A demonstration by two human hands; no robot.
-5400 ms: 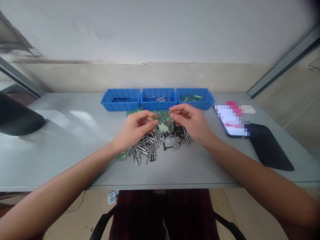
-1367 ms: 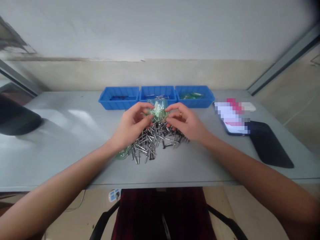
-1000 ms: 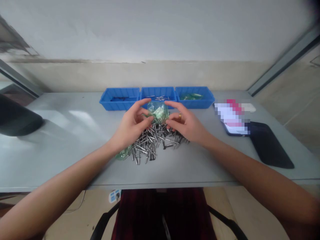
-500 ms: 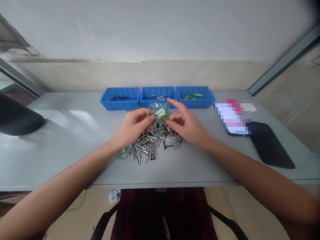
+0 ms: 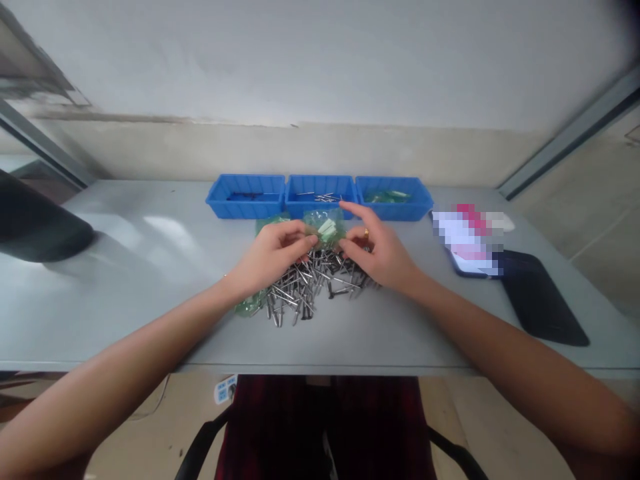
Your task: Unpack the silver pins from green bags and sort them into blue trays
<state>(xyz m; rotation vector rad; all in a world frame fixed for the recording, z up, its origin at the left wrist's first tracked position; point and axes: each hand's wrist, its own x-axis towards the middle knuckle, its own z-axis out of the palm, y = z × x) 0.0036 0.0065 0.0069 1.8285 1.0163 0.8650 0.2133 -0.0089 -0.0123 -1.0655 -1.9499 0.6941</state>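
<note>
Between my hands, above a heap of metal rivets (image 5: 293, 287), is a small green plastic bag (image 5: 325, 227) with pale strips inside it. My left hand (image 5: 275, 255) pinches the bag's left side between thumb and fingers. At its right side, my right hand (image 5: 377, 247) grips the lower corner with thumb and bent fingers, while the index finger points out toward the middle bin. Some black screws (image 5: 331, 292) lie among the silver rivets. More green bag plastic (image 5: 250, 305) shows at the heap's left edge and behind my left hand.
Three blue bins stand along the wall: the left bin (image 5: 245, 208) holds dark pieces, the middle bin (image 5: 320, 180) silver rivets, the right bin (image 5: 407, 212) green bags. A phone (image 5: 475, 263) and a black flat case (image 5: 543, 300) lie at right. A dark cylinder (image 5: 45, 217) stands at left.
The camera view has shifted slightly. Both hands keep their hold on the green bag in nearly the same place, and the heap looks unchanged.
</note>
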